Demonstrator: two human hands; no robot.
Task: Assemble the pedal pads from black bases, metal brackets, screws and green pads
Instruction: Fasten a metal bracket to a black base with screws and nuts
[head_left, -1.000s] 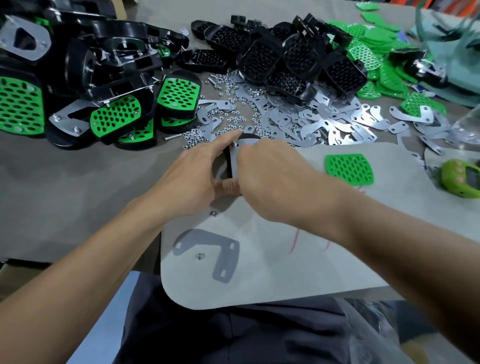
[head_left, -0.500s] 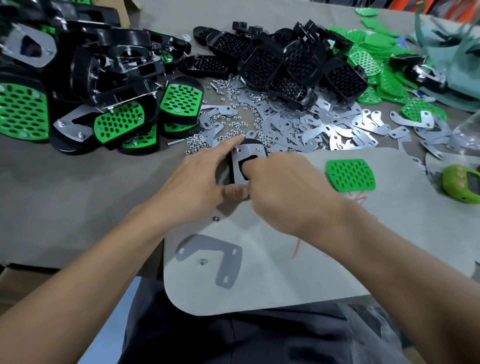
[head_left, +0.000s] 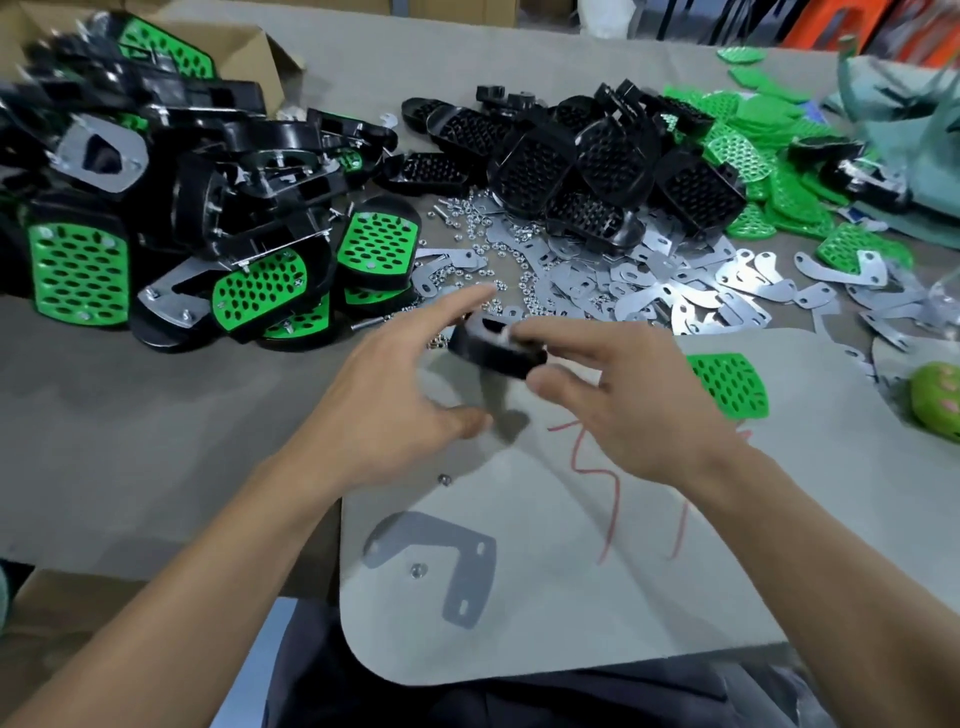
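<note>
Two hands meet above the grey board's (head_left: 571, 597) far edge: your right hand (head_left: 639, 410) pinches the black base (head_left: 496, 353), grip clamped on its near end, probably to tilt its top face toward you. Your left hand (head_left: 395, 405) hangs just beside it, grip apart, fingers spread. One green pad (head_left: 727, 384) lies near on the right, likely next.

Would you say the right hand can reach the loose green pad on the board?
Probably yes: the green pad lies bare just beside the right hand, which, however, holds a black base.
</note>
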